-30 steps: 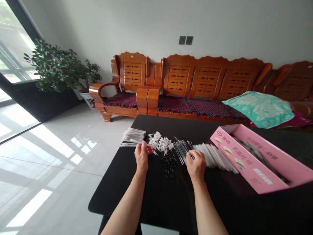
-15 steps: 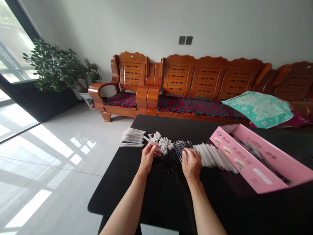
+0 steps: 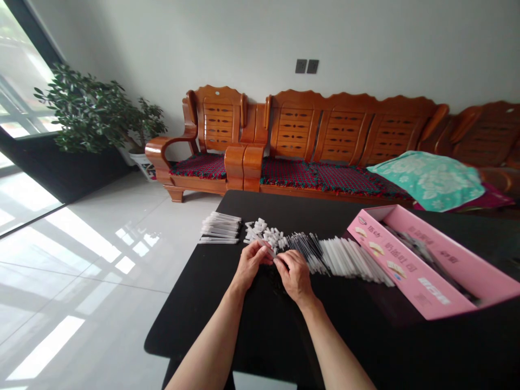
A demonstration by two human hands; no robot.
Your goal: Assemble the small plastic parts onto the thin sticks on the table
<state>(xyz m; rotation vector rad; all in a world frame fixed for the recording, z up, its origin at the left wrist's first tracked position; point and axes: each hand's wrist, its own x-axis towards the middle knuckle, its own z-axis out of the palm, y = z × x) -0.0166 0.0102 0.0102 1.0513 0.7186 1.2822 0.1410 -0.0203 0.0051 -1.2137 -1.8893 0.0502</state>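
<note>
**Fingertips Met Over the Piles**

Head view: the left hand (image 3: 248, 265) and the right hand (image 3: 296, 277) sat fingertip to fingertip. Both were pinching a thin white tube (image 3: 264, 248) just above the black table (image 3: 203, 303), right beside the white caps (image 3: 271, 236) and the clear rods (image 3: 303, 244). The risk, as I read it: a loose pinch could drop the tube among those piles, or a wrist could scatter them.

Whatever sits between my left grip (image 3: 249, 264) and right grip (image 3: 295, 274) is too small to make out, with fingertips covering it. The pink box (image 3: 410, 281) runs off the right edge, its contents a dark blur. The bench (image 3: 268, 325) is cut off below.
</note>
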